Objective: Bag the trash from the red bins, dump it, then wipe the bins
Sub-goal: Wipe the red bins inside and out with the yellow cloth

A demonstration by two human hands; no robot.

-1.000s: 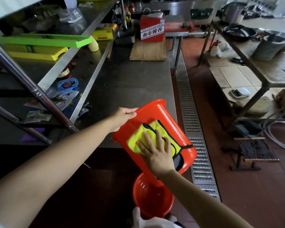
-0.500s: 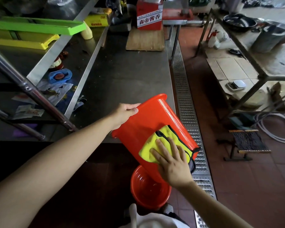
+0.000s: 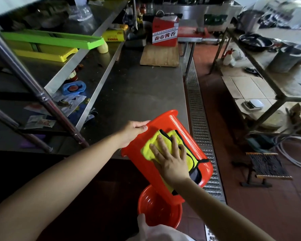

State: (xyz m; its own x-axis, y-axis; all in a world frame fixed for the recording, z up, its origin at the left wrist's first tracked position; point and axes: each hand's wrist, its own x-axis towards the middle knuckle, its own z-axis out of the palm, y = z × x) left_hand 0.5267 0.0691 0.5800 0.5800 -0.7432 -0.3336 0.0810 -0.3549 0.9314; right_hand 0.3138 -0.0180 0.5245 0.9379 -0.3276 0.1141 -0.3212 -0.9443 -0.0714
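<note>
Wiping stage, judging by the empty bins. Left hand (image 3: 134, 130) grips the base edge of a tilted red bin (image 3: 177, 129), held in the air at the near corner of the steel bench (image 3: 137, 94). Right hand (image 3: 170, 160), fingers (image 3: 162, 145) flat and spread, presses a yellow cloth (image 3: 147, 150) on its wall. Second red bin (image 3: 156, 209) stands on the floor below.

Risk: one-handed hold at the base; a hard stroke could twist the bin loose onto the lower one.

Around: floor drain grate (image 3: 198, 108) beside; chopping board (image 3: 159, 55) and red carton (image 3: 164, 34) well apart. Nothing obstructs.

Two red bins (image 3: 174, 129) (image 3: 159, 208), one yellow cloth (image 3: 192, 158), two hands (image 3: 135, 130) (image 3: 170, 160), one cutting board (image 3: 160, 55)
</note>
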